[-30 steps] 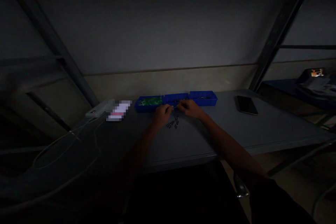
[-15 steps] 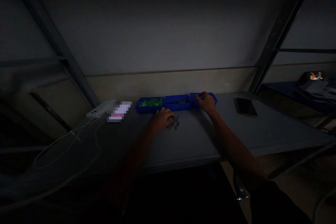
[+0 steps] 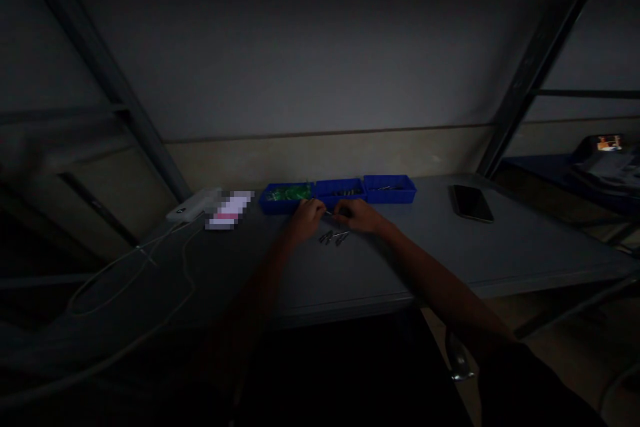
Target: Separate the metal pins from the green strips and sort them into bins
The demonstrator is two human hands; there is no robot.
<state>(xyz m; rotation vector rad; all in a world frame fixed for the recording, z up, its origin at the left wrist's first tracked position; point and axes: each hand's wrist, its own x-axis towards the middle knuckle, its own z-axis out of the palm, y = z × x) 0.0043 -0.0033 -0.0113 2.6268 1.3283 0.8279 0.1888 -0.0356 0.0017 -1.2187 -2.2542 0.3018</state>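
In front of the blue bins, my left hand (image 3: 307,219) and my right hand (image 3: 361,216) face each other with fingers pinched. A small, thin metal part (image 3: 327,213) shows at the left fingertips and points toward the right ones. Whatever the right fingers grip is too small and dark to make out. Several small silvery metal pieces (image 3: 340,238) lie on the grey table just below the hands. Behind them stand a left bin (image 3: 274,207) with green plastic bags, a middle bin (image 3: 325,199) with small dark parts, and a right bin (image 3: 395,197) with thin metal pieces.
A phone with a lit screen (image 3: 231,209) and a white device (image 3: 193,205) with cables (image 3: 186,267) lie at the left. A dark phone (image 3: 472,203) rests at the right. The table (image 3: 320,287) backs onto a wall between metal posts.
My right hand has come out of the right bin and moved left to meet my left hand. The left hand has risen slightly off the metal pieces, now with the thin part in its fingers.
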